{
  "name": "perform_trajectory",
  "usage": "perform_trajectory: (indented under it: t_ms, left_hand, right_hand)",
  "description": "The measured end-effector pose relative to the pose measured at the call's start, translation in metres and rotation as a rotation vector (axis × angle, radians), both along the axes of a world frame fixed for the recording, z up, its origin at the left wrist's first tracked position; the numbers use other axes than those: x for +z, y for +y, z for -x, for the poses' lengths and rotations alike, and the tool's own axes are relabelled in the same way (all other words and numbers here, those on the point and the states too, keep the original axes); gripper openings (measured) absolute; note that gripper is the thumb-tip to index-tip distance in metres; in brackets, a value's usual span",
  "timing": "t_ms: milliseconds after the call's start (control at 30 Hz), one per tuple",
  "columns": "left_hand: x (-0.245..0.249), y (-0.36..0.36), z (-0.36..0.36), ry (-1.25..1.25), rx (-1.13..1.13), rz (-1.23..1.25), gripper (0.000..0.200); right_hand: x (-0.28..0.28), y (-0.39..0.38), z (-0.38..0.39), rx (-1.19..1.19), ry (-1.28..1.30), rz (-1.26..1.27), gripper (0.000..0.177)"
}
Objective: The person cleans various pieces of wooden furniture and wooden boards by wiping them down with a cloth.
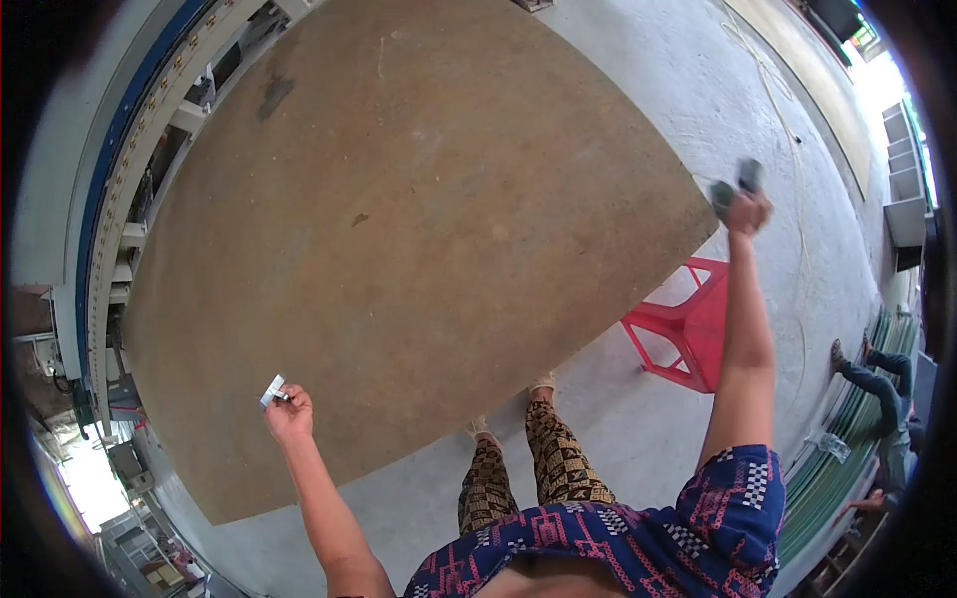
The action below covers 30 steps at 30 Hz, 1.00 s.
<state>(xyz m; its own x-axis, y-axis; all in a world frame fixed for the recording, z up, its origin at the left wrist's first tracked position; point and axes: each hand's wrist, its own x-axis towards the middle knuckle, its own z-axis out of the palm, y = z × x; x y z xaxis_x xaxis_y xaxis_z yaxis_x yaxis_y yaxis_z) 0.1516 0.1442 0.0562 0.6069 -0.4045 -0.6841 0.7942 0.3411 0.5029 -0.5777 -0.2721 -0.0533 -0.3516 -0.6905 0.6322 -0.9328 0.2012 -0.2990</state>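
A large brown board [419, 229] lies in front of me, its near edge by my feet. Over the board's left part, my left hand [290, 411] is closed on a small silvery metal piece [272, 391]. My right hand [748, 211] is raised beyond the board's right corner, its fingers wrapped round a dark tool [736, 189] that is blurred by motion. What kind of tool it is cannot be made out. The hands are far apart.
A red plastic stool [688, 324] stands beneath my right forearm, beside the board's edge. A long machine frame [125, 169] runs along the left. At the right, another person [887, 399] is beside stacked greenish sheets [827, 458]. A pale cord [797, 179] lies on the floor.
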Motion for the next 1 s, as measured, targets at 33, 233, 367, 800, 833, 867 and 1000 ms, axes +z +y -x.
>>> perform_trajectory:
  t_ms: [33, 233, 367, 800, 833, 867, 1000]
  left_hand:
    - [0.000, -0.004, 0.001, -0.008, 0.000, -0.007, 0.017]
    - [0.003, -0.037, 0.018, -0.008, -0.063, 0.034, 0.019]
    - [0.020, -0.040, 0.024, -0.045, -0.063, -0.026, 0.020]
    - [0.003, 0.048, -0.018, -0.032, 0.060, -0.091, 0.019]
    - [0.000, 0.048, -0.020, -0.040, 0.049, -0.077, 0.019]
    - [-0.002, 0.045, -0.022, -0.050, 0.045, -0.069, 0.018]
    - [0.005, 0.038, -0.012, -0.041, 0.050, -0.007, 0.019]
  right_hand:
    - [0.004, -0.006, -0.025, 0.289, 0.185, 0.185, 0.018]
    - [0.036, 0.077, -0.289, 0.970, 0.138, -0.450, 0.045]
    - [0.027, 0.092, -0.318, 1.254, 0.180, -0.592, 0.042]
    - [0.018, -0.030, -0.002, -0.335, -0.326, -0.477, 0.037]
    - [0.010, -0.029, -0.007, -0.199, -0.306, -0.496, 0.039]
    - [0.004, -0.026, -0.018, -0.056, -0.286, -0.523, 0.042]
    - [0.033, 0.029, -0.154, 0.221, -0.130, -0.579, 0.049]
